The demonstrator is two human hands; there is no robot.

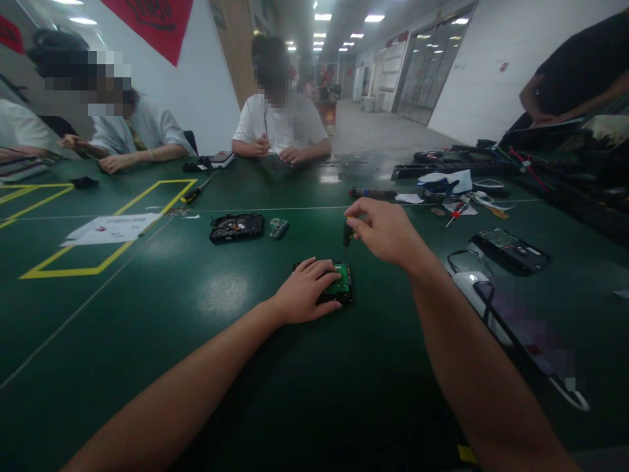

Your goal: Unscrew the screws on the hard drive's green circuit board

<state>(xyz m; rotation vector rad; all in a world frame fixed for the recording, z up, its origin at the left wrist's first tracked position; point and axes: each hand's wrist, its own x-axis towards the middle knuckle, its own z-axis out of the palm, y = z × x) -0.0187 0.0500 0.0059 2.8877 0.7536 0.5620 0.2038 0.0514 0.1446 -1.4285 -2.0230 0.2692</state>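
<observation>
A black hard drive [348, 294] with a green circuit board [339, 282] facing up lies on the table in front of me. My left hand [309, 288] is spread over its left part, fingers across the top and thumb along the near edge, holding it against the tabletop. Above its right end, my right hand [381, 229] grips a dark-handled screwdriver [347, 233] upright between thumb and fingers. The shaft points down at the drive's right end; I cannot tell whether the tip touches a screw.
Left of centre lie an opened drive casing [236, 227] and a small circuit board [278, 227]. Another drive [511, 250] is at right, near a white cabled device [484, 305]. A red screwdriver [457, 213] lies beyond. Other people [280, 124] sit across the green table [221, 380].
</observation>
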